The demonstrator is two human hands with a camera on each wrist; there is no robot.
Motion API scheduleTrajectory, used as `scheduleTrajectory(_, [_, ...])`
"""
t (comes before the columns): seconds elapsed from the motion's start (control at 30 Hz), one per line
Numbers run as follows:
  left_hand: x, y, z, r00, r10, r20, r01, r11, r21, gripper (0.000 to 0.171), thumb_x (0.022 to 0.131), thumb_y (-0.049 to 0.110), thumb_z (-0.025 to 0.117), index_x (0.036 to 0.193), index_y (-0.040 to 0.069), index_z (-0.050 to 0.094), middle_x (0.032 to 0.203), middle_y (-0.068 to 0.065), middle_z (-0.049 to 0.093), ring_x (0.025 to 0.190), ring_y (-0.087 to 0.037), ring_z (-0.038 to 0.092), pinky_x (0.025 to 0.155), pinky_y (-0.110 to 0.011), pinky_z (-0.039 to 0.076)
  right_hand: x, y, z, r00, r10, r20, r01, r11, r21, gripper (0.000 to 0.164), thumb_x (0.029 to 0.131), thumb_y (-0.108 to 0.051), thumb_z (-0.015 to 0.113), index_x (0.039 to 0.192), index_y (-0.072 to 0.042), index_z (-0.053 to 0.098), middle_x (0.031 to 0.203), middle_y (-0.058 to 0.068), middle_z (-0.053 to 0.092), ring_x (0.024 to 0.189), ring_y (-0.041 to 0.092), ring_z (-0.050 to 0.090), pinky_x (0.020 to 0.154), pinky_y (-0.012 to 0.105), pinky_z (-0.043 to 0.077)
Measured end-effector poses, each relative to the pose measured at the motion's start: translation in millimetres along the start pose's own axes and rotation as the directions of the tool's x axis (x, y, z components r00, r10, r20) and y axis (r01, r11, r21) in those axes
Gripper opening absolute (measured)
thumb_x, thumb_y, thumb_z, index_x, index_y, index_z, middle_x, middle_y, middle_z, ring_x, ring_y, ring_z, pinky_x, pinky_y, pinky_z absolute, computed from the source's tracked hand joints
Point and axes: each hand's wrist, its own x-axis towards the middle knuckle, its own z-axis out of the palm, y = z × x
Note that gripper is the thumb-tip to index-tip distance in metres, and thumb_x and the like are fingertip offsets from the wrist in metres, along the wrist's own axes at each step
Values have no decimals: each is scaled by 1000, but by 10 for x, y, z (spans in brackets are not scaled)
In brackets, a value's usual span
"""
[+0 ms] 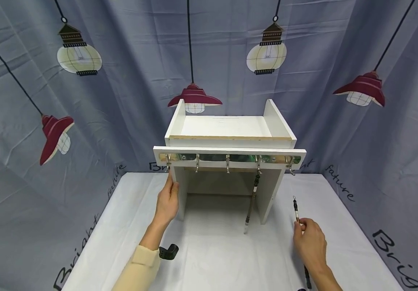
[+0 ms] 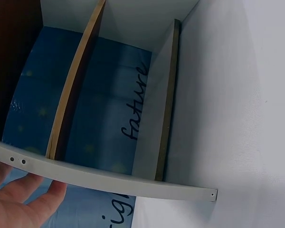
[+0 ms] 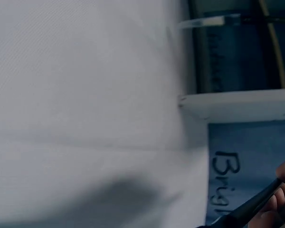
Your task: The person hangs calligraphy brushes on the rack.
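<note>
A white wooden shelf unit point(image 1: 227, 142) stands on the table, with a row of metal hooks point(image 1: 227, 163) along its front rail. My left hand point(image 1: 166, 202) touches its left side panel below the leftmost hook; in the left wrist view the fingertips point(image 2: 54, 192) rest against the panel's outer face. From the second hook from the right hangs a calligraphy brush point(image 1: 253, 198), its pale tip pointing down. To the right of the unit, my right hand point(image 1: 310, 242) pinches another calligraphy brush point(image 1: 296, 208), its wire loop upward. The dark lower part point(image 3: 251, 206) shows beside my fingers in the right wrist view.
White cloth covers the table point(image 1: 209, 258). A grey-blue curtain point(image 1: 129, 81) printed with lamps and lettering surrounds it at the back and sides. A black device point(image 1: 169, 251) sits at my left wrist. Another dark item peeks in at the bottom edge near the right forearm.
</note>
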Motion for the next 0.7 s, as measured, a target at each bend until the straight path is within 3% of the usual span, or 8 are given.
scheduleTrajectory(0.2, [-9,-8,-9,1000,10,4,-10,1000,6,57,114,32,39,166,19,20,165,-13,36,146,-40,43,115,-61,40,-24,-232,-130,993,-70,-93,75,996,45,18,95,-7,68,106,7,68,80,13,63,68,27,59,59,37,39])
scheduleTrajectory(0.5, [-4,3,-18,1000,-25,11,25,1000,6,58,113,32,39,166,18,20,166,-13,35,148,-39,41,117,-60,38,-74,-545,-397,988,-59,-144,72,994,82,18,96,-9,70,108,3,69,84,12,66,71,24,60,66,27,36])
scheduleTrajectory(0.7, [0,14,-19,1000,-11,14,11,1000,7,58,114,31,38,166,11,20,166,-17,33,149,-40,39,118,-59,37,-136,-724,-571,975,-93,-203,117,987,111,17,93,-7,73,107,2,70,82,9,66,69,8,50,64,17,32])
